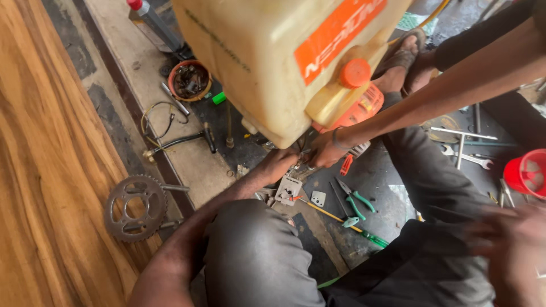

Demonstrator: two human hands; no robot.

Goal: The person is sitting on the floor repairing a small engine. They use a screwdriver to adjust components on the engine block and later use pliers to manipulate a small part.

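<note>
Floor: dark oily ground, wood-grain panel along its left edge.
Tank: big cream plastic tank crowds the middle.
Bowl: orange round bowl holds metal scraps.
Left hand: under the tank base, grip hidden.
Right hand: blurred, grip unclear.
Co-worker's hand: at the base.

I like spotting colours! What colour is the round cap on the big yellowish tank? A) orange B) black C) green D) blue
A: the round cap on the yellowish tank is orange, matching the orange label above it, while the person's left hand reaches under the tank.
</note>
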